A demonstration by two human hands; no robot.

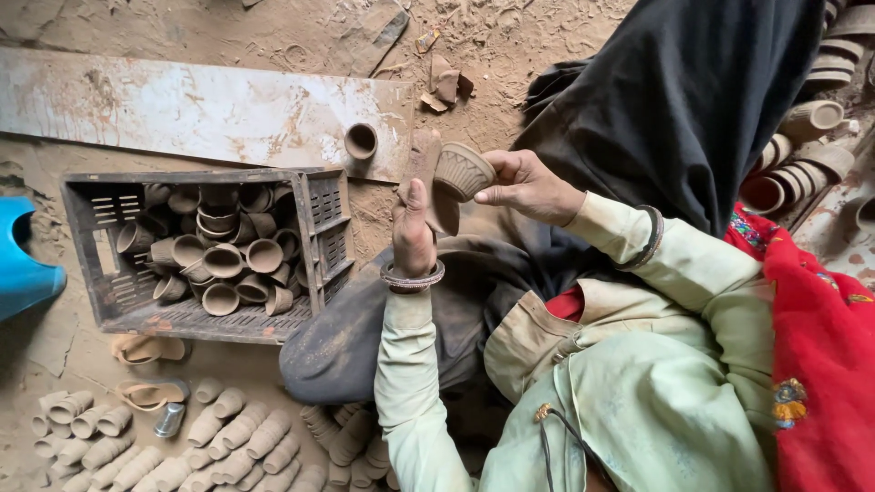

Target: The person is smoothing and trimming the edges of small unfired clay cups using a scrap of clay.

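My right hand [527, 185] grips a small ribbed clay cup [462, 169] by its rim, held on its side above my lap. My left hand [412, 232], with bangles at the wrist, holds a flat brown wooden paddle [426, 169] upright against the cup's side. Both hands hover over a dark cloth [383, 319] across my knees. A grey plastic crate [324, 232] with several plain clay cups stands on the ground just left of my left hand.
A single clay cup [361, 140] rests on a long pale board [200, 109] behind the crate. Rows of stacked clay cups [232, 437] lie at the lower left, more stacks [802, 155] at the upper right. A blue plastic object [23, 264] sits at the left edge.
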